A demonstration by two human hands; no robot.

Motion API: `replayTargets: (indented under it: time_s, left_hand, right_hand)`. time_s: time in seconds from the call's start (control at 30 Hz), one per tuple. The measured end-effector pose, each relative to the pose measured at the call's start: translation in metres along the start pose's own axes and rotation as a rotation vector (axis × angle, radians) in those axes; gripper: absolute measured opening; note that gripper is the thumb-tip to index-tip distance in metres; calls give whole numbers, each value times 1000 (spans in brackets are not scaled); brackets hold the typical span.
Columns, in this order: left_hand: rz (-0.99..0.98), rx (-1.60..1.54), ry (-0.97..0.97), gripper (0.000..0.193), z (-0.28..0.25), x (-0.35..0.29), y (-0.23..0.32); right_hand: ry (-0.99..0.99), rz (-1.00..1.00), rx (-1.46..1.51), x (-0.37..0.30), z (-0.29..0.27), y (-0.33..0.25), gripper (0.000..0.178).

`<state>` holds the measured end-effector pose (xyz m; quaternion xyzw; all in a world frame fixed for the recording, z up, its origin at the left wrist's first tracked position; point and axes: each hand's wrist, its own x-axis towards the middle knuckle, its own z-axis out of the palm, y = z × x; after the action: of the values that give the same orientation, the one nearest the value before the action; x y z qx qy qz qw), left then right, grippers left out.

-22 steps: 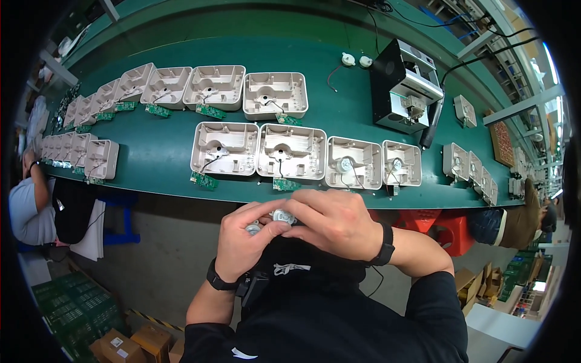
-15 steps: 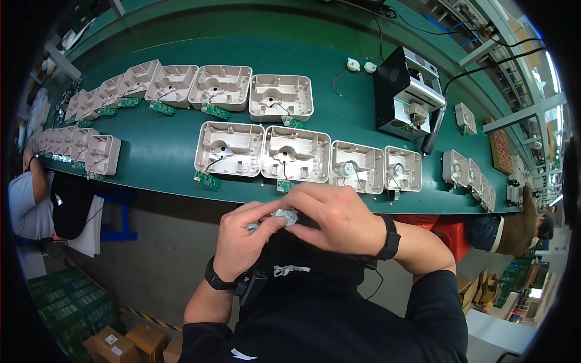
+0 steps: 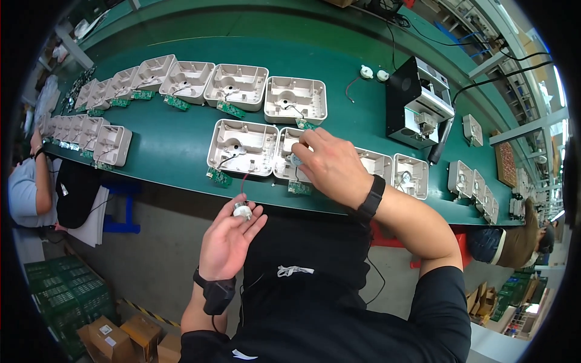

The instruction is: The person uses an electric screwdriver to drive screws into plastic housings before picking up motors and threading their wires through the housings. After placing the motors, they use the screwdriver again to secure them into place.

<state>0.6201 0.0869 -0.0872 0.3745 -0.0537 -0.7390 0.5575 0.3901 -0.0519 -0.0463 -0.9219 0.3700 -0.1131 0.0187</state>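
My left hand (image 3: 223, 243) is in front of the bench edge, palm up. Its fingers curl round a small round motor (image 3: 242, 212) with a white cap and a thin red wire rising from it. Over a cream plastic housing (image 3: 285, 148) in the near row, my right hand (image 3: 336, 172) pinches a round whitish part (image 3: 295, 159), mostly covered by the fingers. That housing's green circuit board (image 3: 299, 187) hangs at its near side. To its left is another open housing (image 3: 251, 130) with a wired board (image 3: 218, 176).
More housings (image 3: 296, 97) with boards stand in rows behind and to the left. Two white-capped motors (image 3: 367, 72) lie near a black and silver machine (image 3: 417, 103). On the right, a housing (image 3: 411, 175) has a motor inside. Another person (image 3: 27, 187) sits at far left.
My hands have parted. The right one has moved forward over the housing with a round part; the left has turned palm up, holding a motor. The view has shifted slightly.
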Motion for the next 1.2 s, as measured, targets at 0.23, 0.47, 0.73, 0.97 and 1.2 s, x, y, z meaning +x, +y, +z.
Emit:
replayTargets:
  time_s: [0.23,0.47,0.73,0.97,1.2]
  left_hand:
    - [29,195,-156,48,8,-6,3]
    - [307,445,-187,55,18,-10,-7]
    - [453,825,-230,55,19,-9,-10]
    - [662,1329,-251,42,23,-17,3]
    - [785,1229,-26,28,37,15,31]
  right_hand:
    - [82,-69,-117,-4,8,-4,33]
    - [244,-5,94,-22,-34,-36,36]
    - [211,-70,772,-23,-18,-58,26]
    - [197,-289,676,-25,-20,-77,26]
    - [255,-297,489,-34,-44,-78,46]
